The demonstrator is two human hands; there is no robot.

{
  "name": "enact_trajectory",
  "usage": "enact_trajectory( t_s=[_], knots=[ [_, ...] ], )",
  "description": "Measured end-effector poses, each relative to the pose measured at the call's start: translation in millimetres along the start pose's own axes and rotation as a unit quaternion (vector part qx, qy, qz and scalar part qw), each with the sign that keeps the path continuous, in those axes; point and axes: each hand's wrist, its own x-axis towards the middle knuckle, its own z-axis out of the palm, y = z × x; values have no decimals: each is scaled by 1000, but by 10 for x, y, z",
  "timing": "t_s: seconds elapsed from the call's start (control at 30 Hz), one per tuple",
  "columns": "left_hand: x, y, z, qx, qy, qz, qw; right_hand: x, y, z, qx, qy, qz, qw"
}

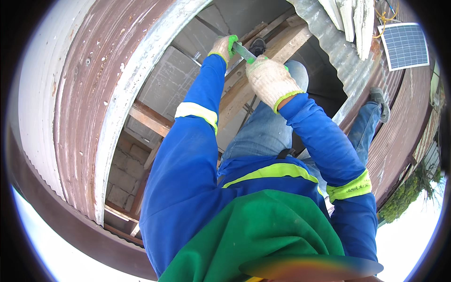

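My left hand (222,48), in a white knit glove with a green palm, is wrapped round a long greyish bar (244,52). My right hand (272,81), gloved the same way, closes on the near end of that bar. A thin dark length runs on past my left hand toward the upper left; whether it is the same piece I cannot tell. Both hands are above a roof opening, over a wooden beam (293,42). My jeans-clad leg (263,129) reaches down beside the beam, and a dark shoe (257,47) shows beyond the bar.
Brown corrugated roof sheets (89,94) border the opening on the left. A wavy-edged metal sheet (324,33) lies at its right. Beyond are white broken strips (361,28), a small solar panel (405,46) and a yellow cord (386,19). Concrete blocks (124,171) show below.
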Motion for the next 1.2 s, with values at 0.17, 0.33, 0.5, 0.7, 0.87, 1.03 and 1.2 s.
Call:
enact_trajectory(
  t_s=[0.17, 0.33, 0.5, 0.7, 0.87, 1.03, 1.2],
  knots=[
    [-497, 153, 168, -166, 71, -42, 983, -247, -3, -175, -22, 25, -46, 998],
    [-702, 167, 82, -168, 110, -34, 979, -273, 84, -158, -3, 35, -65, 997],
    [-426, -133, -409, 32, 33, 61, 997, 4, -78, 202, 54, 26, -18, 998],
    [-238, -276, -535, 131, -54, 8, 990, -22, -173, 377, 163, -36, 124, 978],
    [-525, -277, -53, 155, -117, 286, 938, -406, 297, 21, -33, 42, -108, 993],
    [-753, -95, 469, -82, 14, -109, 991, -611, 311, -158, -18, 32, -7, 999],
    [-688, 70, 316, -17, 85, -10, 996, -553, 203, -44, 62, 3, 38, 997]
  ],
)
